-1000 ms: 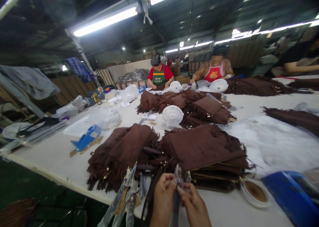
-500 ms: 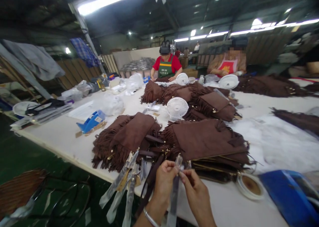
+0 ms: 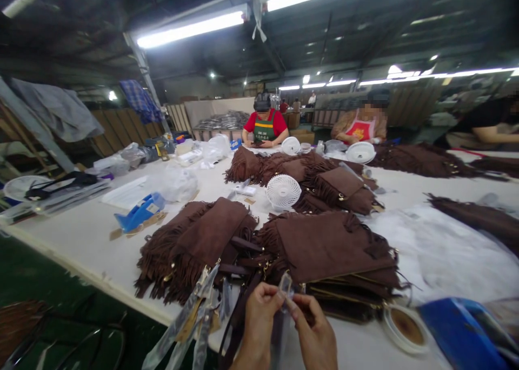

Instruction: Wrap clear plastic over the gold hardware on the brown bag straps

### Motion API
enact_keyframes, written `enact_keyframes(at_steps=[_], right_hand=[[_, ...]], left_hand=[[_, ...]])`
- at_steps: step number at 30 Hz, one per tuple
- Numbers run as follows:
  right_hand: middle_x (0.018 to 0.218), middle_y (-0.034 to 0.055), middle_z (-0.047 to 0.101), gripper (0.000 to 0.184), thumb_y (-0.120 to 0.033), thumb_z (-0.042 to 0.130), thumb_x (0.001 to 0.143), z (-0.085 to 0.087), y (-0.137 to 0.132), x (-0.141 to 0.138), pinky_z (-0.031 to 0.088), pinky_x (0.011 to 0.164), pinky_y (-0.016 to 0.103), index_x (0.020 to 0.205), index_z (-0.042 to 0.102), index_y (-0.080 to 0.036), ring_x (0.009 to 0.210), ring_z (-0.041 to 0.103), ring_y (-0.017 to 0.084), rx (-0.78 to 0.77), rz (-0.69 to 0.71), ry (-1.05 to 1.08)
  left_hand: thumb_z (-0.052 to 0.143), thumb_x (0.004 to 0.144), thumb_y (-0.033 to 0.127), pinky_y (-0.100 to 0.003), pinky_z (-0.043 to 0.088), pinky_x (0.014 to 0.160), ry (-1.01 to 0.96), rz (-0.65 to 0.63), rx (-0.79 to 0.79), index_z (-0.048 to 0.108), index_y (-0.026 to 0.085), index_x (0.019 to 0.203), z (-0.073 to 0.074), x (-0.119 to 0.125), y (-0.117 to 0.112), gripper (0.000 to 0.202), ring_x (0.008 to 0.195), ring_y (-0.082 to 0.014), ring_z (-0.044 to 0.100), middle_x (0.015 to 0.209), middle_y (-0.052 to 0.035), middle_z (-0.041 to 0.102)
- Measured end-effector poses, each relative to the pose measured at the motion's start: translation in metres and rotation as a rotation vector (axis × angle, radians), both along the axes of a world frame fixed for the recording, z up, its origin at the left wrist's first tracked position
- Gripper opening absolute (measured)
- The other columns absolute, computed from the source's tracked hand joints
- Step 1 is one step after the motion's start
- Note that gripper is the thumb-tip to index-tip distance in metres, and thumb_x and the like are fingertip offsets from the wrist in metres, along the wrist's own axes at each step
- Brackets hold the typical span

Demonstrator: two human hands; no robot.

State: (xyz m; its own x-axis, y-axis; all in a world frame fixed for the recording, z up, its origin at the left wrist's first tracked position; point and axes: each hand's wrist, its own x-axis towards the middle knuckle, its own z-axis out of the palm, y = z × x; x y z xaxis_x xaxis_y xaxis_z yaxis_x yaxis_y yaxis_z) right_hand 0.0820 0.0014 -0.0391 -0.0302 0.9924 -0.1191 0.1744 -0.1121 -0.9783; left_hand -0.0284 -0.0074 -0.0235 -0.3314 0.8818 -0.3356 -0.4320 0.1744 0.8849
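Since a moment ago both hands have dropped toward 6 o'clock. Left hand (image 3: 259, 318) and right hand (image 3: 314, 332) pinch a clear plastic sleeve (image 3: 285, 291) over a brown strap (image 3: 243, 310) at the desk (image 3: 81, 240) edge. Wrapped straps (image 3: 194, 316) hang at 7 o'clock, seemingly done; fringed bags (image 3: 332, 245) at 12 o'clock look unwrapped.
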Motion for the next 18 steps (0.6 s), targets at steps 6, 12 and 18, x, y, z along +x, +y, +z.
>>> enact_keyframes(at_steps=[6, 12, 18], right_hand=[[0.086, 0.0056, 0.06, 0.022, -0.038, 0.048, 0.091, 0.001, -0.006, -0.004, 0.047, 0.072, 0.028, 0.088, 0.062, -0.022, 0.083, 0.059, 0.02, 0.418, -0.015, -0.198], [0.09, 0.006, 0.063, 0.018, -0.02, 0.046, 0.091, -0.006, -0.001, 0.001, 0.05, 0.078, 0.028, 0.1, 0.061, -0.024, 0.086, 0.063, 0.019, 0.703, 0.131, -0.452], [0.095, 0.0082, 0.064, 0.032, -0.012, 0.039, 0.089, 0.013, -0.002, 0.011, 0.053, 0.066, 0.025, 0.113, 0.056, -0.023, 0.085, 0.065, 0.019, 0.666, 0.176, -0.434]], left_hand=[[0.065, 0.077, 0.034, -0.026, 0.043, 0.064, 0.244, 0.021, 0.008, 0.059, 0.016, 0.075, 0.002, 0.008, -0.001, 0.019, 0.065, -0.0158, 0.057, 0.068, -0.0025, 0.065], [0.064, 0.076, 0.04, -0.031, 0.048, 0.073, 0.324, -0.021, 0.032, 0.063, 0.016, 0.077, 0.007, 0.011, -0.006, 0.024, 0.078, -0.0225, 0.064, 0.08, -0.0076, 0.071], [0.081, 0.048, 0.051, -0.037, 0.053, 0.073, 0.288, 0.038, -0.076, 0.067, 0.02, 0.065, 0.028, 0.015, 0.0, 0.038, 0.075, -0.0284, 0.068, 0.071, -0.0072, 0.073]])
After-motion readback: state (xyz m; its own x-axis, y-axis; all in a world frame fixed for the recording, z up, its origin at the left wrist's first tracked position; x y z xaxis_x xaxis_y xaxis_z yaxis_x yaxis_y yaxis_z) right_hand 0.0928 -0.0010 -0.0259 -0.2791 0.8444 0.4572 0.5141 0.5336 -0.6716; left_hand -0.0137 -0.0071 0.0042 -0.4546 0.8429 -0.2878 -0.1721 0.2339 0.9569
